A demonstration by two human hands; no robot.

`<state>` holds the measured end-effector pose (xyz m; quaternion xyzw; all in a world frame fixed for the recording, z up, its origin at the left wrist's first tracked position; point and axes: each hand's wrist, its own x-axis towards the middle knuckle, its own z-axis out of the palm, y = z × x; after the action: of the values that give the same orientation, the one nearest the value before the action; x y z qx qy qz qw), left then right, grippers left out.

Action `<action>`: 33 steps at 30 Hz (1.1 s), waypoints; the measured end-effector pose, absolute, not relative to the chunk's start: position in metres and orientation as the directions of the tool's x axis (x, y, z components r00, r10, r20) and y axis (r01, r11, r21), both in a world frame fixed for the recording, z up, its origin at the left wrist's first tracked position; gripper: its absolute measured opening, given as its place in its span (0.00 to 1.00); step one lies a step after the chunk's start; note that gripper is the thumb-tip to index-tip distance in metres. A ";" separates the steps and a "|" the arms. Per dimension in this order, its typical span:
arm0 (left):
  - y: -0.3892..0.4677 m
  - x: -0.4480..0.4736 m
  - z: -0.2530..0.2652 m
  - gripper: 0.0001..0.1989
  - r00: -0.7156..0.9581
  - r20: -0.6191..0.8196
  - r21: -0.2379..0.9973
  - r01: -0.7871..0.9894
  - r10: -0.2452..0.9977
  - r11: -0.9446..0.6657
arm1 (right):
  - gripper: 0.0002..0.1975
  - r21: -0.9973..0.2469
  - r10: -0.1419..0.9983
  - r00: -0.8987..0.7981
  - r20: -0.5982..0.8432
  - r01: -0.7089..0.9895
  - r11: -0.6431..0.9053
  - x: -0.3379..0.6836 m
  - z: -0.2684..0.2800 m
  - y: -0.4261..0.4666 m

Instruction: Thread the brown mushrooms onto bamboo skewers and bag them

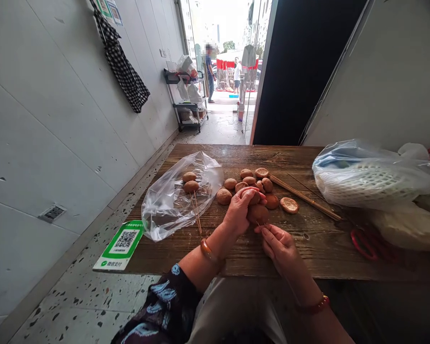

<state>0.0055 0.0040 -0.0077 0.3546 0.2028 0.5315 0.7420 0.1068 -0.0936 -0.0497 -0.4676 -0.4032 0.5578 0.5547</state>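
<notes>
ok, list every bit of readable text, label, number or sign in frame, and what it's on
"微信支付": bottom of the green-and-white card, beside a round logo.
Top line of the same card: Chinese characters, too blurred to quote reliably.
Line under the card's QR code: too small to read.
Posters on the wall, top left: cut off and too small to read.
No other readable text.

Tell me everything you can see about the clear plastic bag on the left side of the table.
The bag looks like thin, shiny film, see-through and crumpled, with bright reflections along its folds. It lies loosely spread on the dark wooden table, its near-left end right by a green QR-code card. Two brown mushroom caps lie on or inside it; which, I can't tell. Thin sticks from them run past its near edge.
</notes>
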 end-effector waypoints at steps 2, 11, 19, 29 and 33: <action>0.003 0.004 -0.006 0.16 0.388 0.045 0.700 -0.670 0.921 0.248 | 0.16 -0.964 0.996 0.063 -0.067 -0.260 -0.048 0.107 -0.050 -0.094; 0.003 -0.002 -0.003 0.27 0.593 -0.005 0.593 -0.646 0.805 0.481 | 0.16 -0.970 0.996 0.081 -0.038 -0.240 -0.017 0.107 -0.053 -0.096; 0.003 -0.001 -0.002 0.22 0.535 -0.027 0.587 -0.676 0.845 0.446 | 0.19 -0.991 0.999 0.008 -0.045 -0.124 -0.044 0.107 -0.051 -0.096; 0.010 -0.002 -0.006 0.23 0.490 -0.033 0.495 -0.749 0.871 0.440 | 0.15 -0.982 0.991 -0.031 -0.131 -0.131 -0.134 0.105 -0.052 -0.101; 0.005 0.002 -0.006 0.25 0.468 -0.042 0.501 -0.754 0.883 0.424 | 0.16 -0.976 0.988 -0.009 -0.157 -0.150 -0.157 0.108 -0.056 -0.102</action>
<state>0.0016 0.0047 -0.0064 0.2121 0.1510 0.4929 0.8302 0.1077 -0.1016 -0.0564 -0.4996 -0.4193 0.5734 0.4958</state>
